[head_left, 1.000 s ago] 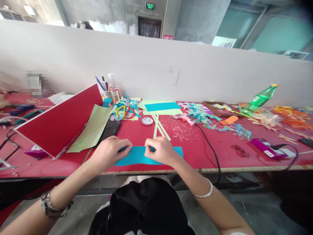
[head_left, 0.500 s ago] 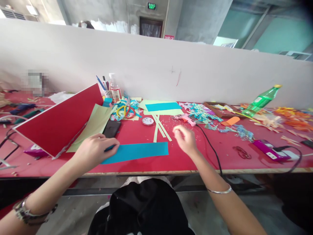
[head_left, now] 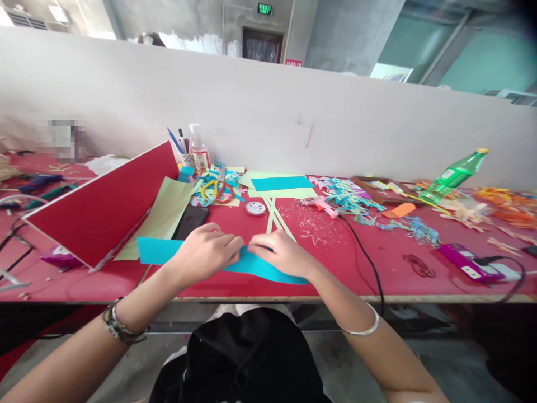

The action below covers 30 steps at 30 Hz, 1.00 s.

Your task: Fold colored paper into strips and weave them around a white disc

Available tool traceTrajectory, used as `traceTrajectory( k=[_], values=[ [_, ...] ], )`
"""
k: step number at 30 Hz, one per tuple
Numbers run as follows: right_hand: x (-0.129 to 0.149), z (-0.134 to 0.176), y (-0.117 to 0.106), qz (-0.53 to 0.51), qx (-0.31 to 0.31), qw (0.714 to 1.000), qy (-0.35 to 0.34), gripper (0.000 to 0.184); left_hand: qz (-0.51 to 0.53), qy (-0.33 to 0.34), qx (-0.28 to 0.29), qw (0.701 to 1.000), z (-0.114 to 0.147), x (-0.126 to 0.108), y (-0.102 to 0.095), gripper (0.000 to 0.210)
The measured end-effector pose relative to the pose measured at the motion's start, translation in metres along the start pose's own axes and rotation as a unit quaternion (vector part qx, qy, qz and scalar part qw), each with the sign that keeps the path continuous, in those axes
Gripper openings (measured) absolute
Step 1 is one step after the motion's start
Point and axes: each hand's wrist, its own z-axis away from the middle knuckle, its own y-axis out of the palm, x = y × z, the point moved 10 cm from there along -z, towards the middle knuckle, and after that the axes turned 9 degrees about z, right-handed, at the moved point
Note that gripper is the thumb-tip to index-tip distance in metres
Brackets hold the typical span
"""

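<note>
A long blue paper strip [head_left: 157,251] is held up just over the red tabletop near its front edge. My left hand [head_left: 208,250] grips it near the middle, fingers curled over its upper edge. Close beside it, my right hand [head_left: 279,252] pinches the same strip, its fingertips almost meeting the left ones. The strip's right end sags below my right hand. Beyond the hands lie pale green paper strips [head_left: 274,215], crossing one another, and a small round white disc [head_left: 255,209]. A black phone [head_left: 191,221] lies behind my left hand.
At left a red board [head_left: 109,201] leans up by pale green paper [head_left: 165,210]. Scissors [head_left: 218,187] rest on paper scraps. A pink glue gun [head_left: 321,206] trails a black cable. A green bottle [head_left: 455,176] and purple power strip [head_left: 472,263] are at right.
My left hand has moved right with the blue strip, lifting it. My right hand, earlier off the strip, has come left and taken hold of it beside the left hand.
</note>
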Motion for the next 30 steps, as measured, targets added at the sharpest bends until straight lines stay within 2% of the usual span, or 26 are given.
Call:
traceTrajectory(
  k=[3, 6, 8, 9, 12, 13, 15, 17, 18, 20, 22, 26, 30],
  values=[
    [-0.012, 0.01, -0.009, -0.02, -0.003, 1.0, 0.015, 0.025, -0.027, 0.028, -0.007, 0.999, 0.015, 0.013, 0.001, 0.026],
    [-0.038, 0.029, -0.02, -0.027, -0.004, 0.998, 0.058, 0.027, -0.022, 0.028, 0.044, 0.998, 0.044, 0.046, 0.012, 0.027],
    [-0.057, 0.043, -0.028, -0.02, -0.008, 0.995, 0.093, 0.028, -0.03, -0.009, 0.07, 0.997, 0.064, 0.072, 0.016, 0.027],
    [-0.065, 0.049, -0.032, -0.017, -0.011, 0.994, 0.109, 0.028, -0.04, -0.05, 0.081, 0.995, 0.072, 0.087, 0.017, 0.027],
    [-0.073, 0.056, -0.031, -0.014, 0.006, 0.992, 0.124, 0.028, -0.031, -0.152, 0.022, 0.988, 0.078, 0.105, 0.002, 0.025],
    [-0.071, 0.055, -0.027, -0.014, 0.018, 0.993, 0.115, 0.028, -0.007, -0.171, 0.002, 0.985, 0.073, 0.102, -0.002, 0.022],
    [-0.061, 0.048, -0.019, -0.013, 0.036, 0.996, 0.08, 0.026, 0.056, -0.152, 0.0, 0.987, 0.052, 0.078, -0.001, 0.027],
    [-0.048, 0.04, -0.013, -0.007, 0.042, 0.998, 0.037, 0.025, 0.114, -0.124, 0.042, 0.985, 0.028, 0.049, 0.009, 0.045],
    [-0.042, 0.037, -0.012, -0.004, 0.044, 0.999, 0.017, 0.025, 0.143, -0.101, 0.045, 0.984, 0.018, 0.034, 0.012, 0.047],
    [-0.032, 0.031, -0.01, 0.007, 0.048, 0.999, -0.015, 0.023, 0.188, -0.085, 0.065, 0.976, 0.004, 0.014, 0.021, 0.035],
    [-0.024, 0.027, -0.011, 0.047, 0.037, 0.998, -0.028, 0.021, 0.206, -0.086, 0.073, 0.972, -0.001, 0.004, 0.028, 0.028],
    [-0.008, 0.018, -0.01, 0.174, -0.012, 0.984, -0.024, 0.016, 0.23, -0.072, 0.069, 0.968, -0.006, -0.005, 0.033, 0.033],
    [0.0, 0.015, -0.008, 0.204, -0.059, 0.977, -0.012, 0.015, 0.286, -0.067, 0.066, 0.954, -0.009, -0.004, 0.029, 0.033]
  ],
)
